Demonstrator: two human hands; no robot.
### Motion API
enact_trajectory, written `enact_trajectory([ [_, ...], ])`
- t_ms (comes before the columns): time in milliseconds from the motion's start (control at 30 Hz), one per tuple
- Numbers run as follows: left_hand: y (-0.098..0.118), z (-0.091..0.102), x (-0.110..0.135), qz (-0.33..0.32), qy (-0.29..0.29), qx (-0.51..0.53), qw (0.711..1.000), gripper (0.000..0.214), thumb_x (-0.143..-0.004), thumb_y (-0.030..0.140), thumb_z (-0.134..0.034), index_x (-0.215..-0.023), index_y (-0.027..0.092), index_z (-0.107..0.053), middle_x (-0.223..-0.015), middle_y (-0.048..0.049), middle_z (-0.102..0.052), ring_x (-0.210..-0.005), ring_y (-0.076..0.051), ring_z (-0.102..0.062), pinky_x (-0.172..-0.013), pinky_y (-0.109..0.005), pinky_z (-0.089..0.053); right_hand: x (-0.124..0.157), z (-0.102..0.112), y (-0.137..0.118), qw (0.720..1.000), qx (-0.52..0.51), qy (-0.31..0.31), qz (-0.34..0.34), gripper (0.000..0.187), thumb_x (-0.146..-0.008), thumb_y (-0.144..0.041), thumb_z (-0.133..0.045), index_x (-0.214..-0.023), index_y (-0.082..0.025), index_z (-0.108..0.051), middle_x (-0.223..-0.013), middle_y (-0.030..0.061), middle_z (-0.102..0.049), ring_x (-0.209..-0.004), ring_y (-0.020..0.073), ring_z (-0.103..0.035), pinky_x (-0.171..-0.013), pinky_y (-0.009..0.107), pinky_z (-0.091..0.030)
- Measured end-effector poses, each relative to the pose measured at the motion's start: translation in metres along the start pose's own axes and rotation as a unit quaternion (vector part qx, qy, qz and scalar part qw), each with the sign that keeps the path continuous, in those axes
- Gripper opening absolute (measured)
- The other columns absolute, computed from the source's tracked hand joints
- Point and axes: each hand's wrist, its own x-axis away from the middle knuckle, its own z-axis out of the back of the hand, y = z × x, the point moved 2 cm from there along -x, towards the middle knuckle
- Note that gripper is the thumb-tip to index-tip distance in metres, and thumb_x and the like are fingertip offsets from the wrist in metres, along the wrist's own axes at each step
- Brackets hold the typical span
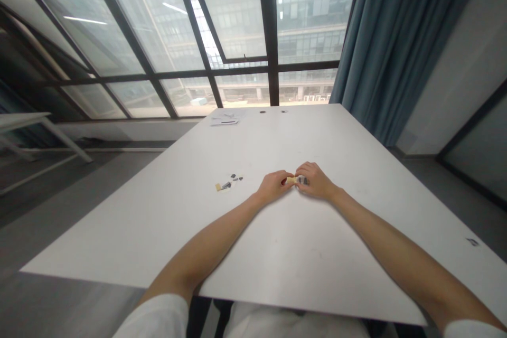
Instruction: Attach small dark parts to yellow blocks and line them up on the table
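My left hand (274, 186) and my right hand (313, 180) meet near the middle of the white table (190, 222). Between them is a small yellow and grey piece (292, 180), which looks like a little assembly of parts; its exact kind is too small to tell. The fingers of both hands are closed around it, my left on its yellow end and my right on its grey end. To the left of my left hand lie several small loose parts (226, 185), dark grey, with a yellow one (217, 187) at their edge.
Papers (224, 121) lie at the table's far left corner, with two small dark round things (262, 112) along the far edge. A small dark flat item (472, 242) is near the right edge. Windows (233, 10) and a blue curtain (368, 47) stand behind the table.
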Motion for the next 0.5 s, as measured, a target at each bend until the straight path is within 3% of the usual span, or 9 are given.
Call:
enact_trajectory([
  [500, 0.0, -0.0008, 0.0, 0.002, 0.002, 0.01, 1.0, 0.029, -0.095, 0.041, -0.059, -0.111, 0.022, -0.074, -0.079, 0.0006, -0.065, -0.069, -0.012, -0.056, -0.066, -0.023, -0.04, 0.0002, 0.0009, -0.0002, 1.0, 0.0, 0.001, -0.003, 0.014, -0.084, -0.024, -0.068, -0.097, -0.021, -0.065, -0.1, 0.0074, -0.069, -0.102, 0.0246, -0.058, -0.091, 0.038, -0.039],
])
